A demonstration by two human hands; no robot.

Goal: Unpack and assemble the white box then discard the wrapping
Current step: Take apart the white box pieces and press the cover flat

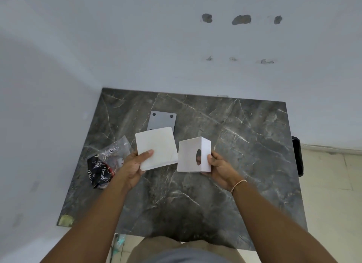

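Above the dark marble table [244,145], the left hand [133,166] pinches a flat white panel [156,148] and the right hand [219,167] grips a white box [193,155] with an oval hole. The crumpled wrapping [105,163] lies at left, its lettering only partly legible as "Dov"; a grey plate [162,120] lies behind.

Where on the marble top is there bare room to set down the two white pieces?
The table is bare to the right of the right hand and holed box, and along the near edge. The left is crowded: wrapper beside the left hand and white lid, grey plate behind.
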